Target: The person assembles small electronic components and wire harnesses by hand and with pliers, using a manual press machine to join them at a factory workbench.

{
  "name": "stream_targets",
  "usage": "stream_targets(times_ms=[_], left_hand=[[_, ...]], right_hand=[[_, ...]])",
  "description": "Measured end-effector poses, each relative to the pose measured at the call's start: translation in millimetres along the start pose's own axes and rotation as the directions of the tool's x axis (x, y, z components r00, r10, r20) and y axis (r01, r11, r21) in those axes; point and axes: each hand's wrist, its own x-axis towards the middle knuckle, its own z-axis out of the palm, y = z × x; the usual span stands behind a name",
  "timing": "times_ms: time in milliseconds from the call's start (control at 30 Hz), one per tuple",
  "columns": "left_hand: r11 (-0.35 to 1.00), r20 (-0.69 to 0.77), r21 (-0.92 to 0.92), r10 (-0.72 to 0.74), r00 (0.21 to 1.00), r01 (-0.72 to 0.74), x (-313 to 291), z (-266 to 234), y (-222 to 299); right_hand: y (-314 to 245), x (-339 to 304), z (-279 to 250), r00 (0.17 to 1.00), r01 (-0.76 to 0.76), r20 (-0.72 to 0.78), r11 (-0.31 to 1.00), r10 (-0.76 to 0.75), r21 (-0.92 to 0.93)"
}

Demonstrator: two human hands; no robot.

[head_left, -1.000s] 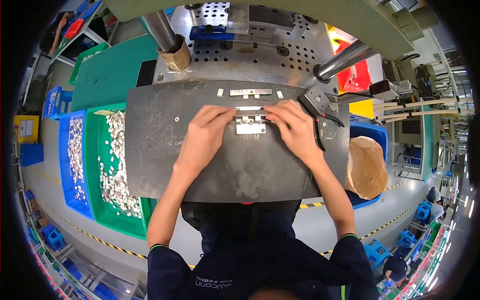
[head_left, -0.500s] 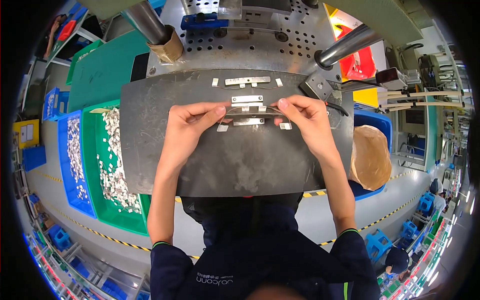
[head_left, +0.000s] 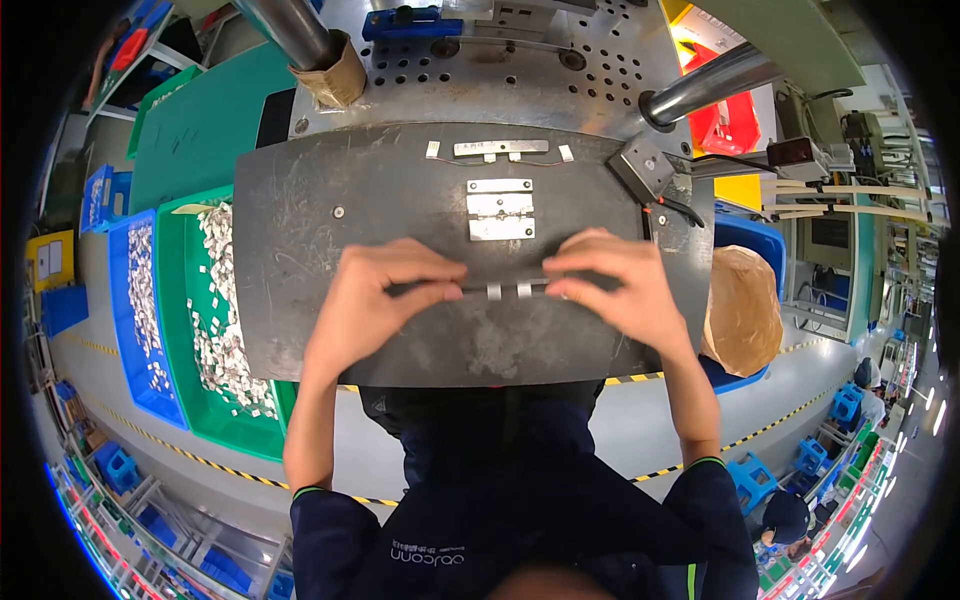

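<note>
"Left hand [head_left: 375, 300] and right hand [head_left: 625, 288] each pinch one side of a thin dark strip with two small pale tabs [head_left: 494, 291], thumbs and fingers closed on it, above the near half of a flat, dark grey desk [head_left: 300, 310]."

"Does the strip touch the desk?"

"Cannot tell from overhead; its outer ends are hidden by the fingers. The tabs show between the two hands."

"And beyond it?"

"A silver, rectangular metal block [head_left: 500, 210] lies flat near the middle of the desk, apart from both hands. Farther back rests a slim silver metal bar [head_left: 502, 148], with a thin wire beside it and a small white end tab [head_left: 433, 149] to its left."

"What flanks the desk?"

"At left, a green plastic bin [head_left: 180, 260] and a blue plastic bin [head_left: 170, 405], both holding small white pieces [head_left: 225, 345]; at right, a crumpled brown paper bag [head_left: 742, 312] in a blue plastic tub [head_left: 755, 235]."
</note>
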Motion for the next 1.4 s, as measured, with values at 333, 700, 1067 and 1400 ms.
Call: stream_targets(times_ms=[333, 700, 1067, 1400], left_hand=[[0.886, 0.071, 0.325, 0.325, 0.943, -0.33, -4.7, 14.5, -9.7], [0.702, -0.053, 0.641, 0.444, 0.895, -0.31, 95.5, 4.9, -38.8], [0.982, -0.117, 0.009, 0.186, 0.976, -0.187, 56.2, 13.8, -27.8], [0.954, -0.127, 0.113, 0.29, 0.949, -0.276, 52.5, 17.6, -43.4]], right_hand=[[20.3, -5.7, 16.9, 0.904, 0.413, 0.063, 0.823, -0.424, -0.391], [51.3, 86.4, -6.6, 0.915, 0.253, -0.083, 0.724, -0.394, -0.642], [46.2, 50.7, 3.5, 0.989, 0.103, -0.133, 0.958, -0.069, 0.268], [50.9, 47.9, 9.9, 0.991, 0.109, -0.079, 0.993, -0.105, 0.047]])
